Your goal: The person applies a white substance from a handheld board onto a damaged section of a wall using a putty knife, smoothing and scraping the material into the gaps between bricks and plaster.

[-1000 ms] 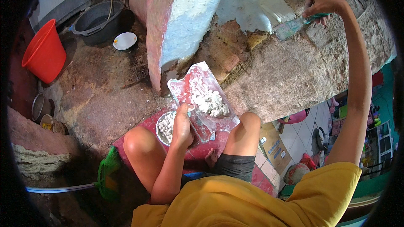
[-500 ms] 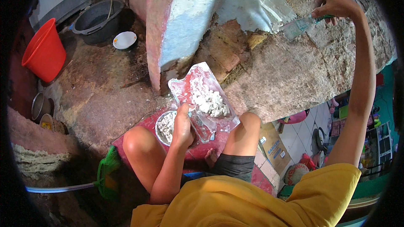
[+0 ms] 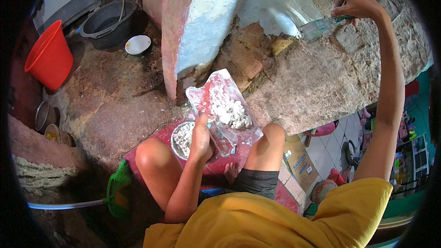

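My left hand (image 3: pixel 200 141) is closed round the handle of a clear plastic board (image 3: pixel 202 95), held tilted above my lap. A heap of white putty (image 3: pixel 233 113) lies on that board. Just left of the hand, a bowl (image 3: pixel 172 144) holds more of the same lumpy paste. Out at the upper right, my right hand (image 3: pixel 357 4) grips a putty knife (image 3: pixel 317 28) with a greenish translucent blade. Its blade end is at the ragged lower edge of the white-plastered wall (image 3: pixel 280 20); whether it presses there I cannot tell.
Rough bare stone (image 3: pixel 312 82) spreads below the plaster. At the left are a red bucket (image 3: pixel 50 57), a black basin (image 3: pixel 98 34), a white plate (image 3: pixel 138 44) and a green net (image 3: pixel 118 183). Flattened cardboard (image 3: pixel 301 163) lies on tiles to the right.
My right hand has shifted a little left, and the putty knife's blade has moved left along the plaster's lower edge. My left hand still holds the board in nearly the same place.
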### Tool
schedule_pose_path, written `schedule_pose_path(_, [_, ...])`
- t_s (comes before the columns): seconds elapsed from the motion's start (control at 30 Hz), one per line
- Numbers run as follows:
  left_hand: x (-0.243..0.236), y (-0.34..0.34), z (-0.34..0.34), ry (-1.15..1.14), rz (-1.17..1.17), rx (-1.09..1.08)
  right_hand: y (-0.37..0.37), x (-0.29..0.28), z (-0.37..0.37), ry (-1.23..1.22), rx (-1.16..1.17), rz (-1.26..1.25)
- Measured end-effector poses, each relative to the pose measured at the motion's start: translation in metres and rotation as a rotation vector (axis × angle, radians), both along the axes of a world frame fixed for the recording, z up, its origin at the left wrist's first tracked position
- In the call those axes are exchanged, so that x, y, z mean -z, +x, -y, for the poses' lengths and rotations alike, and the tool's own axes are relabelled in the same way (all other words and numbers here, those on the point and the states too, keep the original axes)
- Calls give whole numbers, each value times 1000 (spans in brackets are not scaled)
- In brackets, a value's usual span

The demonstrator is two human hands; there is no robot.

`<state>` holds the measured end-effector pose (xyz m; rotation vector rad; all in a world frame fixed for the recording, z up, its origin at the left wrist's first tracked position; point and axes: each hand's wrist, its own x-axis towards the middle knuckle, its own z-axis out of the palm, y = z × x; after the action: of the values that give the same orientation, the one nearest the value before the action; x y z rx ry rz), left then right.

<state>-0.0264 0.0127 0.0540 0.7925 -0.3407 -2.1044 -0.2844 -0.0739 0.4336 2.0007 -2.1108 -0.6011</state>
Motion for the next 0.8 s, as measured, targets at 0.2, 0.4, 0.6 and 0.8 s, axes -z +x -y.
schedule_pose_path(0.2, [1,1,0,-36,-20,13,21,-3,-17,-96,35,-22])
schedule_pose_path(0.4, [0,-1,1,14,-50,-23,33,11,-14,-61,-56,-5])
schedule_pose_path(0.6, [0,-2,1,12,-66,-27,23,10,-14,-149,18,-8])
schedule_pose_path(0.8, [7,0,3,0,21,-20,26,-3,-34,-232,-31,-3])
